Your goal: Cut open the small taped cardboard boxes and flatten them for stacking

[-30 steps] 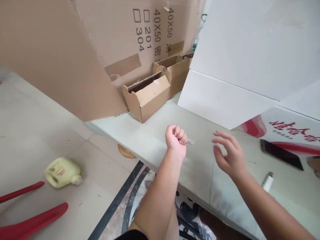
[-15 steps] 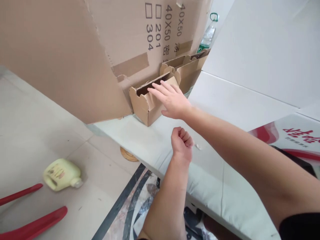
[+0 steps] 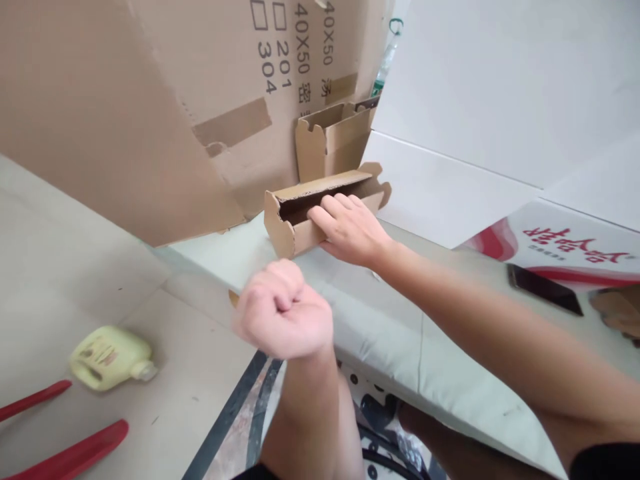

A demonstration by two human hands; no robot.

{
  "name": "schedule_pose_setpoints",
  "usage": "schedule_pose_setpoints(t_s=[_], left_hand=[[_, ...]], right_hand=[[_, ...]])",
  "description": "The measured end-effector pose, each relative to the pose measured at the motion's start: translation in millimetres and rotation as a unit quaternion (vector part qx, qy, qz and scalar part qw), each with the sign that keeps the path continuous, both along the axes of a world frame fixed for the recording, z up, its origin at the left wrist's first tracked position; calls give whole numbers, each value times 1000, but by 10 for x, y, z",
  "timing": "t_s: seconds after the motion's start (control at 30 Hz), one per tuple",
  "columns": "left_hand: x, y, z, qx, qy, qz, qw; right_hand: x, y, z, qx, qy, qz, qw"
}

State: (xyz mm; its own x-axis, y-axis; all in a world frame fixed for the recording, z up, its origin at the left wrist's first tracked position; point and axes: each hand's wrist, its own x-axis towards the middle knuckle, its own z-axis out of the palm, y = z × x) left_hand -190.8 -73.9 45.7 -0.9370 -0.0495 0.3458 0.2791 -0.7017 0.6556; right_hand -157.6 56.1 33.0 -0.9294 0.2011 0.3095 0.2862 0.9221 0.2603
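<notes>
A long, open-topped cardboard box (image 3: 281, 237) with notched ends sits tilted over the pale padded bench surface. My right hand (image 3: 350, 230) grips its near wall, fingers hooked over the upper edge into the opening; the fingertips and any contents are hidden inside. In front of the box, my left hand (image 3: 285, 310) is raised in a tight, slightly blurred fist, apart from the box, with nothing showing in it. Behind stands a second open cardboard box (image 3: 347, 143) of similar make, against the large printed carton (image 3: 230, 60).
White panels (image 3: 475, 93) rise at the right. A phone (image 3: 545, 288) lies near a red-and-white printed box (image 3: 565, 247). A green-capped plastic bottle (image 3: 386, 63) stands at the back. On the floor lie a yellow jug (image 3: 113, 358) and red bars (image 3: 75, 453).
My right hand has closed on the near cardboard box and drawn it away from the large carton and the second box. My left fist has come up and leftward. The view has shifted right.
</notes>
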Motion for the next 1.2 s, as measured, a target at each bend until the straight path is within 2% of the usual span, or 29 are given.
schedule_pose_setpoints(t_s=[0.07,0.13,0.3,0.4,0.47,0.57,0.77,0.9,1.03,1.13,1.2], left_hand=[[24,-66,87,-8,33,-6,999],[88,-82,87,-18,53,-44,997],[391,12,-168,-97,71,-201,972],[604,104,-317,-172,59,-291,939],[750,179,-371,-202,57,-341,916],[991,316,-414,-218,77,-390,892],[1476,568,-407,-225,105,-433,866],[1629,647,-325,-252,204,-477,817],[1669,694,-302,-304,219,-499,782],[1713,719,-337,-303,196,-523,772],[1749,729,-371,-288,178,-536,773]], right_hand=[[307,-91,19,4,19,-23,1000],[666,-172,44,5,39,-50,998],[1803,-382,10,12,130,-123,984],[2493,-532,-72,50,176,-158,970],[2817,-643,-94,68,180,-211,958],[3019,-795,-40,59,137,-269,952],[3022,-939,108,-42,133,-292,946],[3248,-984,150,-114,159,-294,936],[3618,-924,184,-171,228,-341,896],[3865,-859,168,-195,258,-398,859],[3975,-845,146,-204,254,-419,848]])
